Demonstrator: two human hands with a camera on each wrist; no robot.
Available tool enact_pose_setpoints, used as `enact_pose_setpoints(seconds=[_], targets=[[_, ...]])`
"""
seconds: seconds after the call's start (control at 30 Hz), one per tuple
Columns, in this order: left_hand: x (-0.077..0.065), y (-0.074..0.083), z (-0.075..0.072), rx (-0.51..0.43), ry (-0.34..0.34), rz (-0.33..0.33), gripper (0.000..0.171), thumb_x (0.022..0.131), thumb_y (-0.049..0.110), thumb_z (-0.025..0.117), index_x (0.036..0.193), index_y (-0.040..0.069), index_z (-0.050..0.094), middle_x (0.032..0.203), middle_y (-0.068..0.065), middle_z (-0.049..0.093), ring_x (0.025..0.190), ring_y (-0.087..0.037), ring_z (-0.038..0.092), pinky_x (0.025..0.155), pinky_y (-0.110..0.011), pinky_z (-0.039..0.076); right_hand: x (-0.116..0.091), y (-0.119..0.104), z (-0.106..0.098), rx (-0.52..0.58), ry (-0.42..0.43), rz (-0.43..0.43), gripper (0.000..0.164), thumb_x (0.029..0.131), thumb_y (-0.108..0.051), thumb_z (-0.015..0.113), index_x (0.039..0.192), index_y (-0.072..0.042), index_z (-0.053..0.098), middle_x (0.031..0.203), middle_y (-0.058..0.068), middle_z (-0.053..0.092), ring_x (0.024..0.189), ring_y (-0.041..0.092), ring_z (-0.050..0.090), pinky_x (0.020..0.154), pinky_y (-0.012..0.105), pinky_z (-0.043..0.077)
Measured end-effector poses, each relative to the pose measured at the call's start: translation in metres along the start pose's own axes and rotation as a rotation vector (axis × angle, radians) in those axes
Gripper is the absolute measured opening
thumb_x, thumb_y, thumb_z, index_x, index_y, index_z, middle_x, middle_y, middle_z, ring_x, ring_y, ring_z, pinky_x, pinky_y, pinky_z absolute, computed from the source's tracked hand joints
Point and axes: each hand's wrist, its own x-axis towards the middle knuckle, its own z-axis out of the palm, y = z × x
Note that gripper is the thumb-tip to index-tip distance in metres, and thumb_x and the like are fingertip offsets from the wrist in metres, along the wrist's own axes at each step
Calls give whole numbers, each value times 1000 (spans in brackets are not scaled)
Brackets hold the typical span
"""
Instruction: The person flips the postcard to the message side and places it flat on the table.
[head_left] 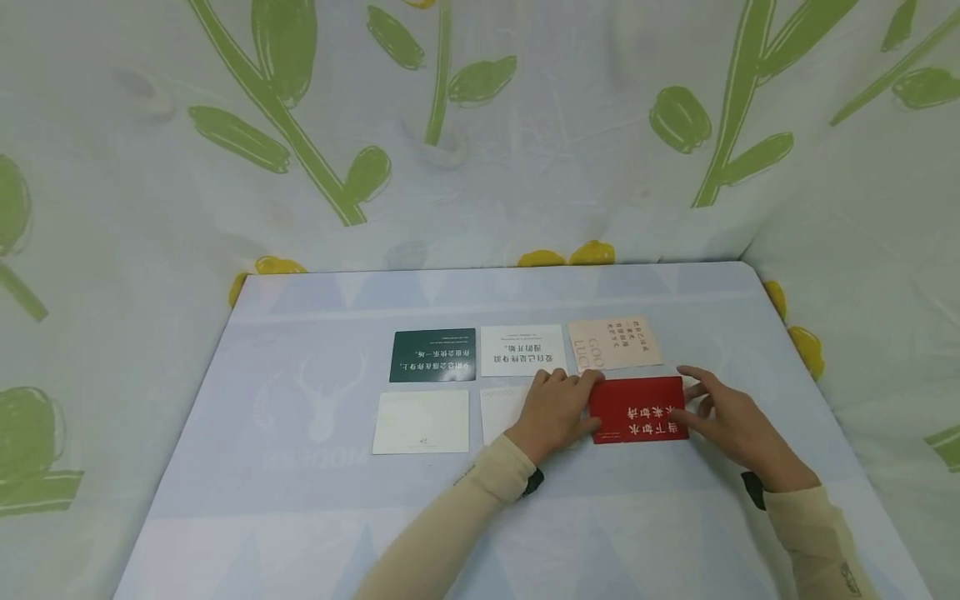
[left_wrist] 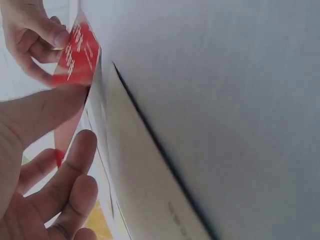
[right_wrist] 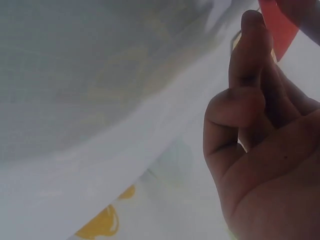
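A red card point(head_left: 637, 400) with white lettering is held between both hands at the right of the card group. My left hand point(head_left: 553, 415) pinches its left edge, thumb on the printed face. At the opposite edge my right hand point(head_left: 733, 427) grips it between thumb and fingers. In the left wrist view the red card point(left_wrist: 77, 62) is tilted up off the table. A white card point(head_left: 501, 408) lies partly hidden behind the left hand. Just beyond the red card is a pale pink card point(head_left: 617, 343).
A dark green card point(head_left: 432, 355) and a white card with black lettering point(head_left: 523, 348) lie in the far row. Nearer, at the left, is a cream card point(head_left: 422, 422). The pale table point(head_left: 247, 475) meets a leaf-patterned cloth point(head_left: 525, 192) along its far edge.
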Motion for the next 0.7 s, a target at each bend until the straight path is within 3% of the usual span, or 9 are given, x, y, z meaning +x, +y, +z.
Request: enact_pose_setpoints(seconds=[0.3,0.5,0.7], targets=[[-6,4,-1,-94,86,-25,57,91,32,76,142,25,53,83,15,66,76,-6,52,70,-25,35,-10,1,1,-18,99,4,52,91,-17,76,135,0,55,109,20,69,86,26,59,59,27,50],[-6,3,-1,-249,96,-117,58,90,28,78,143,20,53,83,20,66,73,0,53,75,-26,37,-13,1,-1,-14,130,18,42,93,-22,75,126,2,63,107,18,70,88,26,58,60,27,49],[-7,3,-8,-388,137,-199,29,93,27,73,121,19,71,85,18,71,67,4,53,78,-28,38,-15,-1,-5,-12,185,16,39,97,-31,71,120,-1,68,103,13,71,87,26,58,59,27,47]])
